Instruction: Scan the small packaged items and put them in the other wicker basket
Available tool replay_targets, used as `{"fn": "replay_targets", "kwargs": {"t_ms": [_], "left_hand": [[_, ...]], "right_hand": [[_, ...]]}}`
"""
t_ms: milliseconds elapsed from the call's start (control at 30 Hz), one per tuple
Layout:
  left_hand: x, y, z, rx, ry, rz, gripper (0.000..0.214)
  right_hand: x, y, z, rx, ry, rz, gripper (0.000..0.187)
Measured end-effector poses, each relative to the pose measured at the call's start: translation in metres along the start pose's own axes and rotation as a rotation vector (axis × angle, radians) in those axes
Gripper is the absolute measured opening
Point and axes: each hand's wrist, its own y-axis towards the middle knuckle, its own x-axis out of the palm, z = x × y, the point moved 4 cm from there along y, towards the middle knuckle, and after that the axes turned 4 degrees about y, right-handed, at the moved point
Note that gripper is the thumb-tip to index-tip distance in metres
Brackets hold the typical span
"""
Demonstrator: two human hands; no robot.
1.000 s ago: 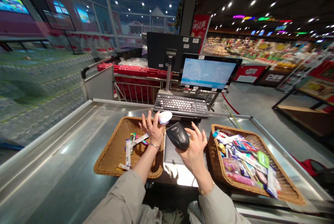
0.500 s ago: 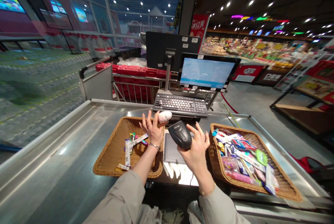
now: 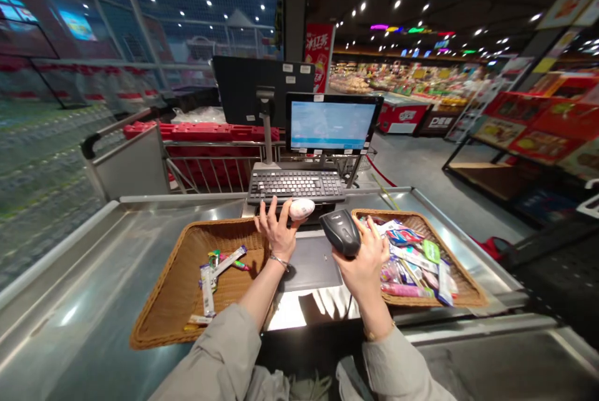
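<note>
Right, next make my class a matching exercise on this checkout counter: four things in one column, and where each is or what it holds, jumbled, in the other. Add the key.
Column 1
1. Black handheld barcode scanner
2. White egg-shaped item
3. Keyboard
4. Left wicker basket

Column 2
A. In the person's left hand
B. Holding a few slim packets
C. In the person's right hand
D. Resting just in front of the lit monitor

Right pairs: 1-C, 2-A, 3-D, 4-B
</note>
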Motion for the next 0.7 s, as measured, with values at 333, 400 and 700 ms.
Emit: {"fn": "replay_targets", "kwargs": {"t_ms": [333,400,700], "left_hand": [[0.025,-0.015,0.063,0.134,-0.116,-0.177,0.050],[0.030,-0.019,0.075,0.165,-0.133,-0.232,0.050],[0.048,-0.043,0.123,0.349,-0.204,-0.414,0.056]], "right_hand": [[-0.036,-0.006,0.057,0.213,-0.099,0.163,0.053],[-0.044,-0.008,0.067,0.257,-0.113,0.190,0.052],[-0.080,-0.022,0.112,0.431,-0.174,0.322,0.060]]}}
